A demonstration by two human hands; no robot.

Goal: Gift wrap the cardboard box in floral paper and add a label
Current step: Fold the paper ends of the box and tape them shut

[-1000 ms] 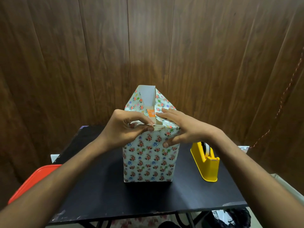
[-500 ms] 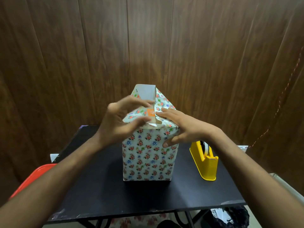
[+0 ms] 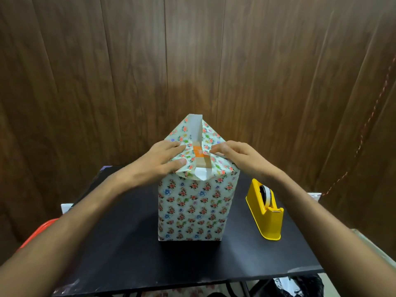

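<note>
The box wrapped in floral paper [image 3: 192, 206] stands upright in the middle of the black table [image 3: 132, 254]. On its top the paper is folded inward, and a far flap [image 3: 196, 127] rises to a point showing its white underside. A near flap [image 3: 201, 173] hangs a little over the front edge. Between them an orange and brown patch of the box [image 3: 199, 154] shows. My left hand [image 3: 159, 160] lies flat on the left side of the top, fingers straight, pressing the paper. My right hand [image 3: 232, 154] presses the right side, fingers bent down onto the fold.
A yellow tape dispenser [image 3: 265, 211] with a white roll stands on the table right of the box. A red object [image 3: 40, 230] shows at the left table edge, under my left forearm. A wooden panel wall [image 3: 192, 61] stands close behind. A dark bag [image 3: 297, 286] lies below the table.
My left hand let go of the near flap, lifted, and now lies flat on the left top of the box. My right hand slid up from the corner onto the top.
</note>
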